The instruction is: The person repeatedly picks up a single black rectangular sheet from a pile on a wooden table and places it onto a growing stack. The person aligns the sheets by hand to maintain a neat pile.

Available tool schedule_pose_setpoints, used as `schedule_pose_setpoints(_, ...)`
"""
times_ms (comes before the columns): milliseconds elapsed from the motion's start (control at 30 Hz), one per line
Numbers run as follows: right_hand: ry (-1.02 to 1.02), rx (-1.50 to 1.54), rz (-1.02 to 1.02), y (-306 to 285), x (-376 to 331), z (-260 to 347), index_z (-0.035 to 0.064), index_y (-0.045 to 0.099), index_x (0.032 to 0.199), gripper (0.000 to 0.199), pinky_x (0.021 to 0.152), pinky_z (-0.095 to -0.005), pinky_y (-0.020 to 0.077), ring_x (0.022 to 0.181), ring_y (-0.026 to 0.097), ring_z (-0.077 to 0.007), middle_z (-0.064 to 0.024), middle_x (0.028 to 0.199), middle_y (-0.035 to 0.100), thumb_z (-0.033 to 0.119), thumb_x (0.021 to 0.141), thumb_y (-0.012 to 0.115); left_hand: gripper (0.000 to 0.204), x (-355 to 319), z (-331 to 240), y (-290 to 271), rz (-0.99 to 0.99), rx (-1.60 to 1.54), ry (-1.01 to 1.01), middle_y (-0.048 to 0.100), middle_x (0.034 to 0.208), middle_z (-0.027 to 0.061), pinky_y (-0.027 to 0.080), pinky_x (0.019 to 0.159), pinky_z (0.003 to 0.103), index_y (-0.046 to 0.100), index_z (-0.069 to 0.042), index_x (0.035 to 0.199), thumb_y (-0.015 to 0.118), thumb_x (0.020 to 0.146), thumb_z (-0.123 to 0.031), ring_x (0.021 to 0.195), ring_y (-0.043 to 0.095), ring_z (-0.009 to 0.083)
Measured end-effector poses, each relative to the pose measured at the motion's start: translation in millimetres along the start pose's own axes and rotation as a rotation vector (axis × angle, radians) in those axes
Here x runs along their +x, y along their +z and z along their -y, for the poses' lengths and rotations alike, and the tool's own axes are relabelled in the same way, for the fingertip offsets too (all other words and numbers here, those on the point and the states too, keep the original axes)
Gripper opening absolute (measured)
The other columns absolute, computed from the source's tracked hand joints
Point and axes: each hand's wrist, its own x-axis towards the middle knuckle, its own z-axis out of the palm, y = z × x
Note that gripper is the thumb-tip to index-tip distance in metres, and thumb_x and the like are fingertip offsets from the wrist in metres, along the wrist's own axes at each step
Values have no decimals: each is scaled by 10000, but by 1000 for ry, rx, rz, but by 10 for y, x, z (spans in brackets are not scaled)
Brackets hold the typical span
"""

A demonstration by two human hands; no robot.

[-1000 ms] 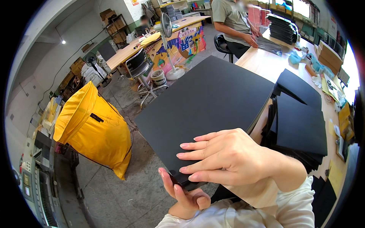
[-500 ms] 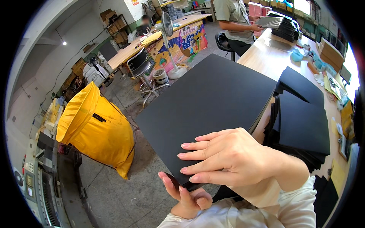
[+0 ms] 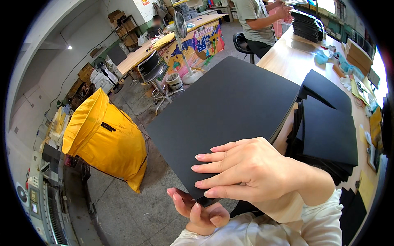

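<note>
A large black card panel (image 3: 230,106) stretches out in front of me, its smooth face up and its right edge showing some thickness. My right hand (image 3: 250,170) lies on its near end, palm down, with the fingers lightly spread. Below the near corner is my left hand (image 3: 201,211), palm up, its fingers bent around that corner. The panel hides part of the left fingers. To the right, piles of black card panels (image 3: 328,129) lie on the wooden table, somewhat unevenly stacked.
A big yellow sack (image 3: 106,139) stands on the floor at left, near a machine with a control panel (image 3: 33,201). Further off are a standing fan (image 3: 180,26), a swivel chair (image 3: 150,69) and a bucket (image 3: 174,82). A co-worker (image 3: 258,24) handles sheets at the table's far end.
My left fingers have shifted slightly outward at the panel's corner. The right hand stays in place. The co-worker has raised both hands with the sheets, away from the dark stack.
</note>
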Motion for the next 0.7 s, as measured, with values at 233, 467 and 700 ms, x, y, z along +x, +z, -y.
schedule_pose_setpoints(233,-12,-7,-2,-11,-2,0,88,768,963,198,900,-417,541,1083,671,-285,-122,1054,726,238,839,732,537,-15,-41,-100,117,-10,-54,247,1484,349,226,1149,614,328,-63,1406,193,974,-352,1425,242,464)
schedule_pose_setpoints(467,-13,-10,-7,3,-7,-10,83,768,957,198,897,-416,543,1077,674,-284,-125,1049,727,238,840,730,525,-13,-9,9,8,-41,-43,284,1516,286,297,1130,526,362,-55,1412,193,1006,-342,1397,332,426)
schedule_pose_setpoints(700,-18,0,-16,14,-5,-12,78,769,946,194,892,-414,546,1072,676,-284,-128,1043,728,235,840,727,515,-5,-20,-8,12,-61,-58,301,1508,277,290,1132,526,361,-63,1406,200,1009,-349,1396,334,418)
